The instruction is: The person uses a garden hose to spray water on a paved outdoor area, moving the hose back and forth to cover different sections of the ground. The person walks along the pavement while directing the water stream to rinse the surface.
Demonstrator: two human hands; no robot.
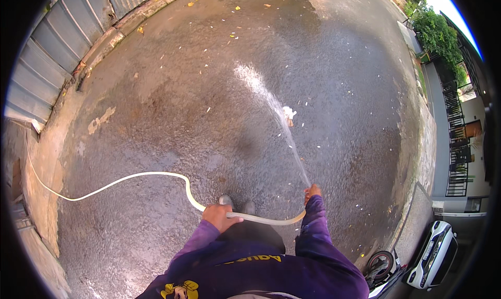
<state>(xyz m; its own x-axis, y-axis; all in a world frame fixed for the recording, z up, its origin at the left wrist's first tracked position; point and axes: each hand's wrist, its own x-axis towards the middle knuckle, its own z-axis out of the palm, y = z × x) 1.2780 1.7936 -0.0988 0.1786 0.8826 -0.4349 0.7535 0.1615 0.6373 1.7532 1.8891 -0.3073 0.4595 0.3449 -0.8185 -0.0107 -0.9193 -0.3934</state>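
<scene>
A pale yellowish hose point(148, 173) runs in from the left side across the wet pavement to my hands. My left hand point(220, 217) is closed round it in front of my body. From there the hose sags and curves up to my right hand point(312, 191), which grips its end. A jet of water point(276, 108) shoots from that end, forward and slightly left, and breaks into white spray on the ground. The fingers of my right hand are partly hidden, so I cannot see how the tip is pinched.
Wet dark asphalt point(209, 116) surrounds my shoes point(226, 200). A crumpled white scrap point(288, 113) lies beside the jet, among small pale bits. Metal sheeting point(68, 32) lines a kerb on the left. At right stand a railing point(458, 158), a white car point(430, 254) and a motorbike wheel point(381, 263).
</scene>
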